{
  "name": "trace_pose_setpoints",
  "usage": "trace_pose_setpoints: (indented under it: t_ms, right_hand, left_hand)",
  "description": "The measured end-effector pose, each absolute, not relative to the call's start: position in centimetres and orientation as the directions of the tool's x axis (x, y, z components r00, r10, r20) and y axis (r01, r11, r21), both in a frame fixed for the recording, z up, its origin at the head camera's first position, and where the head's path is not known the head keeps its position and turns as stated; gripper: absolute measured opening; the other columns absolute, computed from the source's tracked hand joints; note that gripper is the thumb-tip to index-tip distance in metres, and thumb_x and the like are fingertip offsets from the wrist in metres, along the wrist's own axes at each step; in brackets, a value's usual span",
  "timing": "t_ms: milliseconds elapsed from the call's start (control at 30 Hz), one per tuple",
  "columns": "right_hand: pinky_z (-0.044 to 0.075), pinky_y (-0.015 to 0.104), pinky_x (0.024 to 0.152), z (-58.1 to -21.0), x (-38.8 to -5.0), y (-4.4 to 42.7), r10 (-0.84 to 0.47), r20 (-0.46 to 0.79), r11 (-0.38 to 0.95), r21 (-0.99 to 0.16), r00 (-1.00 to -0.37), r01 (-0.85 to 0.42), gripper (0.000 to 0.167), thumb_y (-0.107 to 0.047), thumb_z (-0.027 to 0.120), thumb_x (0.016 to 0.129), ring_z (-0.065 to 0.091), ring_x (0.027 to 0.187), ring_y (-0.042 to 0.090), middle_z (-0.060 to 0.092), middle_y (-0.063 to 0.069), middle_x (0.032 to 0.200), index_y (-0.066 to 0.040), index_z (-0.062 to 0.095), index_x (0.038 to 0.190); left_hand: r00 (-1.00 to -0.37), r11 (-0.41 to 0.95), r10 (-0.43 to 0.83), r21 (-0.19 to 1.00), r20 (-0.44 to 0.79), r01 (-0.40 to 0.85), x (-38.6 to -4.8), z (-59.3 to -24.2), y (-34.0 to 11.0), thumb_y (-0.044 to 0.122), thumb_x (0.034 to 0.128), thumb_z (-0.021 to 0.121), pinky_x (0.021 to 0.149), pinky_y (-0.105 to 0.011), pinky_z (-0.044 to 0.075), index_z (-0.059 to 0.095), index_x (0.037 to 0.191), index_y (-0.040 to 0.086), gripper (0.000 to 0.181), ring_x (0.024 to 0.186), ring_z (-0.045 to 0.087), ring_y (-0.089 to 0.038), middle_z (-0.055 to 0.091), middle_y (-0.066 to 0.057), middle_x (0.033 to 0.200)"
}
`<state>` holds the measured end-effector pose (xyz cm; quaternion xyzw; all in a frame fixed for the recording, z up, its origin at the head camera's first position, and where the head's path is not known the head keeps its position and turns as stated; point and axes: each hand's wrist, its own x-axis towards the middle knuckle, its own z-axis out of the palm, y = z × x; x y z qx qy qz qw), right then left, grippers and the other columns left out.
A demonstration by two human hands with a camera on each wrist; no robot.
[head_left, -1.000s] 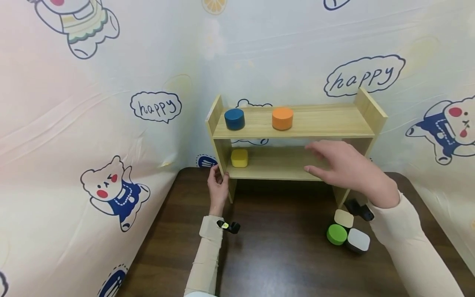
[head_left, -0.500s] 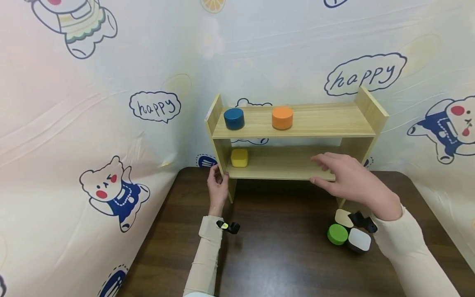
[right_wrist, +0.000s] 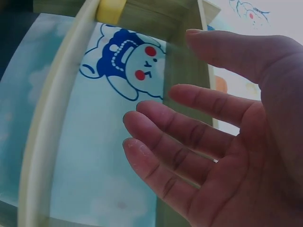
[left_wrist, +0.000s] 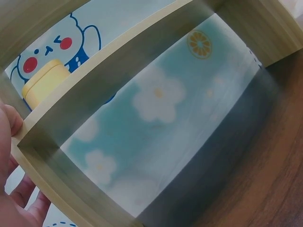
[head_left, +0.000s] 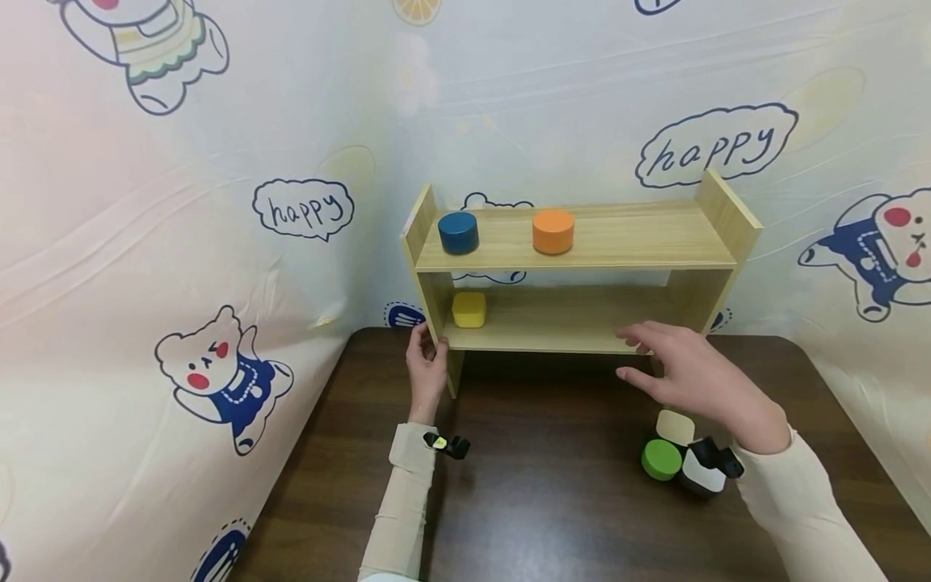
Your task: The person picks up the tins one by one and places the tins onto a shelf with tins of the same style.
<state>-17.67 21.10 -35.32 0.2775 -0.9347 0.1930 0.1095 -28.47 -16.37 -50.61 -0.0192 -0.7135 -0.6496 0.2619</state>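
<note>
At the left side of a two-tier wooden shelf (head_left: 575, 318), my left hand (head_left: 426, 368) holds the side panel. In the left wrist view its thumb (left_wrist: 13, 120) is at the front edge and the other fingers reach round the outside. My right hand (head_left: 687, 372) hovers before the lower tier's right part, fingers spread and holding nothing. A yellow rounded block (head_left: 469, 309) sits at the lower tier's left end. On the upper tier stand a blue round block (head_left: 459, 233) and, right of it, an orange round block (head_left: 553, 231).
Below my right hand, on the dark wooden table (head_left: 538, 485), a cream block (head_left: 676, 428), a green round block (head_left: 661, 460) and a white-topped block (head_left: 704, 477) lie close together. A patterned cloth (head_left: 305, 267) hangs behind and beside the table.
My right hand has moved down and slightly right, away from the upper tier's front edge. The left hand keeps its hold on the side panel, and the blocks have not moved.
</note>
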Motion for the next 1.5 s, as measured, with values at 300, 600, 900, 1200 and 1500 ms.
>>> trace_pose_setpoints:
  t_ms: [300,600,900,1200,1500]
  right_hand:
    - [0.058,0.044,0.079,-37.5,-17.5,21.8,-0.495,0.341,0.75,-0.298,-0.799,-0.591,0.043,-0.018,0.082,0.088,0.07,0.09,0.02,0.075,0.009,0.109,-0.004,0.068,0.126]
    - [0.058,0.044,0.079,-39.8,-17.0,22.7,-0.463,0.293,0.782,-0.309,-0.836,-0.541,0.042,-0.02,0.081,0.089,0.071,0.091,0.021,0.075,0.009,0.108,-0.004,0.069,0.125]
    - [0.056,0.041,0.076,-41.2,-16.8,23.2,-0.435,0.232,0.799,-0.346,-0.87,-0.492,0.042,-0.023,0.08,0.089,0.07,0.092,0.02,0.076,0.006,0.107,-0.004,0.07,0.126]
    - [0.056,0.038,0.074,-43.3,-16.5,23.9,-0.427,0.194,0.803,-0.367,-0.883,-0.469,0.041,-0.021,0.081,0.089,0.07,0.088,0.015,0.075,0.004,0.104,-0.003,0.07,0.124]
    - [0.056,0.039,0.072,-45.1,-16.0,24.1,-0.416,0.181,0.805,-0.382,-0.891,-0.454,0.042,-0.022,0.083,0.087,0.071,0.086,0.019,0.075,0.004,0.103,-0.003,0.07,0.123]
  left_hand:
    - [-0.877,0.15,-0.303,0.928,0.373,0.342,-28.4,-50.6,-16.6,0.0,0.101,0.059,0.099,-0.043,0.055,0.06,0.135,0.005,0.035,0.116,0.061,-0.026,0.062,-0.018,0.133]
    - [-0.878,0.141,-0.299,0.927,0.373,0.346,-28.4,-50.8,-16.6,0.0,0.1007,0.06,0.099,-0.041,0.055,0.06,0.136,0.005,0.036,0.116,0.06,-0.025,0.062,-0.019,0.134]
    - [-0.877,0.132,-0.295,0.925,0.381,0.357,-28.4,-50.8,-16.8,0.001,0.1019,0.06,0.092,-0.025,0.054,0.06,0.136,0.006,0.034,0.112,0.06,-0.021,0.063,-0.016,0.132]
    - [-0.878,0.136,-0.302,0.929,0.37,0.345,-28.4,-50.9,-16.7,0.001,0.1019,0.06,0.097,-0.037,0.054,0.059,0.138,0.003,0.036,0.116,0.059,-0.027,0.062,-0.021,0.135]
    - [-0.879,0.135,-0.302,0.929,0.369,0.344,-27.7,-49.5,-16.1,-0.004,0.101,0.057,0.105,-0.062,0.049,0.056,0.138,-0.005,0.037,0.122,0.058,-0.043,0.058,-0.032,0.135]
